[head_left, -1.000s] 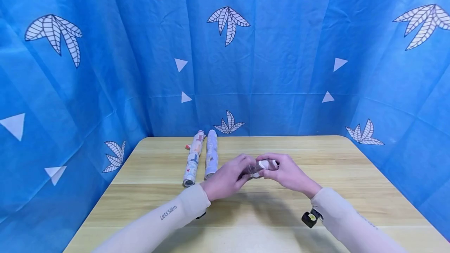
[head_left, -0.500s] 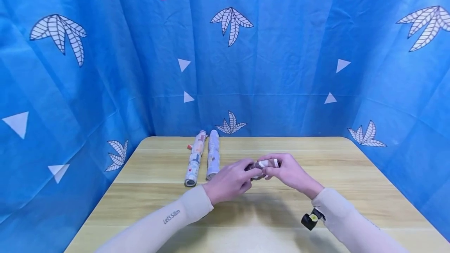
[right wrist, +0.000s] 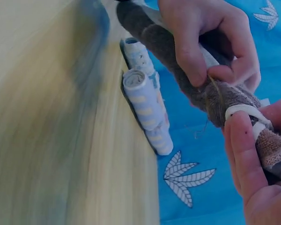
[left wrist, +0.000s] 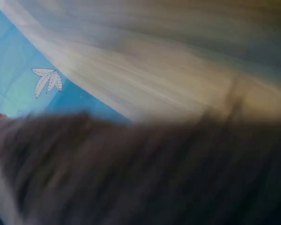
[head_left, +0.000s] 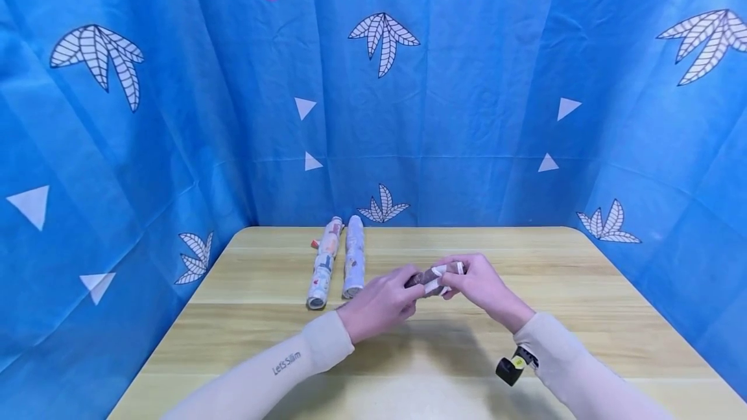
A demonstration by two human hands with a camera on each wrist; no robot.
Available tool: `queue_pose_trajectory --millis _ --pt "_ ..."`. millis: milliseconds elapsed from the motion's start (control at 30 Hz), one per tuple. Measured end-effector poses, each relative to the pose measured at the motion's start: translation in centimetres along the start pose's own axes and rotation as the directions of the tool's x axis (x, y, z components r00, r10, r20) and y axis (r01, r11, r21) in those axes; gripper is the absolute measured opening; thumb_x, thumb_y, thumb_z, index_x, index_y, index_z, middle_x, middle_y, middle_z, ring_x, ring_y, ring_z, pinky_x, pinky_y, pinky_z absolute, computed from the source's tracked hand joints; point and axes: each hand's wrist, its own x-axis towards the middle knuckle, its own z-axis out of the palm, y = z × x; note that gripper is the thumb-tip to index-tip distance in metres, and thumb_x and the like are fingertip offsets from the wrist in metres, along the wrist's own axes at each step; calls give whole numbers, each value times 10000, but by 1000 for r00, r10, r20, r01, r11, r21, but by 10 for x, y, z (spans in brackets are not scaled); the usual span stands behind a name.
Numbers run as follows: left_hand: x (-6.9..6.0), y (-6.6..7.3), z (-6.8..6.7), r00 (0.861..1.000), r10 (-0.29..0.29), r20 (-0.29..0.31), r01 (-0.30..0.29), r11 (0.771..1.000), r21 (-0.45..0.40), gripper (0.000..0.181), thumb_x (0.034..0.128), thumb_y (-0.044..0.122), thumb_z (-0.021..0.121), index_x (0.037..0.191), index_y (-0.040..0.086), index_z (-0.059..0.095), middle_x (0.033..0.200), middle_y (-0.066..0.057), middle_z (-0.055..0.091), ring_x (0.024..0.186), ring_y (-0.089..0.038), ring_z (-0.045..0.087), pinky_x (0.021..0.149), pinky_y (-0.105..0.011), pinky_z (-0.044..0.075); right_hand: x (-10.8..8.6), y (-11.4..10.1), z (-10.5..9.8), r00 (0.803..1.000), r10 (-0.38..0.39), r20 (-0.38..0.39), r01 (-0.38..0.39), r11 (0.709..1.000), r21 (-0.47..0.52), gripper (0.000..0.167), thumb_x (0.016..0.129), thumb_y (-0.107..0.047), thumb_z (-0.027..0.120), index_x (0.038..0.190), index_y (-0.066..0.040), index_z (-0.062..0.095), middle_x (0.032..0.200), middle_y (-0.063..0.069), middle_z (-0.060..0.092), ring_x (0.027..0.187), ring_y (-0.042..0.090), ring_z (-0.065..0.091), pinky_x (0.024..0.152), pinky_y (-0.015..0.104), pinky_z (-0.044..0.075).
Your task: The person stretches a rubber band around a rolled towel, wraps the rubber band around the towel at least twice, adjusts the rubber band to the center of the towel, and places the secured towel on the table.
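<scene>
A rolled towel (head_left: 432, 277), grey-brown with white stripes, is held above the table between both hands. My left hand (head_left: 382, 300) grips its left part; in the right wrist view, the left thumb and a finger meet at a thin yellowish strand lying over the roll. My right hand (head_left: 481, 287) holds the other end, its fingers around a white band on the towel (right wrist: 178, 61). A dark blurred mass (left wrist: 145, 173), probably the towel's near end, fills the lower left wrist view. The palm side of the left hand is hidden.
Two more rolled towels lie side by side at the table's back left: a white patterned roll (head_left: 324, 264) with a small red bit beside it, and a lavender roll (head_left: 354, 258). The wooden table (head_left: 525, 251) is surrounded by blue curtains (head_left: 467, 83).
My left hand has shifted its hold and turned slightly on the towel, so more of the roll shows between the hands. The right hand stays nearly in place. The other rolls lie still.
</scene>
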Motion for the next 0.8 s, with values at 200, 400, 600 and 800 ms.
queue_pose_trajectory --millis 200,400,600,800 --pt "-3 -6 -5 991 -127 39 131 985 -112 95 931 180 689 943 214 600 1116 32 611 853 -69 626 753 -164 549 -3 2 -2 997 67 -31 -64 992 106 350 881 -29 608 1181 150 621 953 174 725 718 169 686 678 297 595" --pt "2 -7 -5 964 -234 127 260 933 -249 91 951 199 603 1030 241 584 1032 63 582 750 -55 559 650 -155 483 -1 2 -5 998 65 -3 -64 992 111 367 911 -50 605 1227 137 590 965 177 710 706 186 678 669 314 595" --pt "4 -13 -7 903 -311 298 419 793 -442 142 969 224 591 1070 322 571 1117 102 619 927 -107 593 796 -269 501 -1 5 -14 991 -119 54 126 982 -142 417 947 -206 696 1342 -103 611 1182 137 684 895 236 687 758 368 586" --pt "4 -20 -6 869 -297 396 492 612 -619 148 967 183 574 1041 312 567 1083 52 639 933 -138 603 762 -288 497 -5 7 -18 915 -377 140 401 825 -398 330 889 -259 776 1214 -252 718 1311 -25 640 1150 192 595 896 357 508"
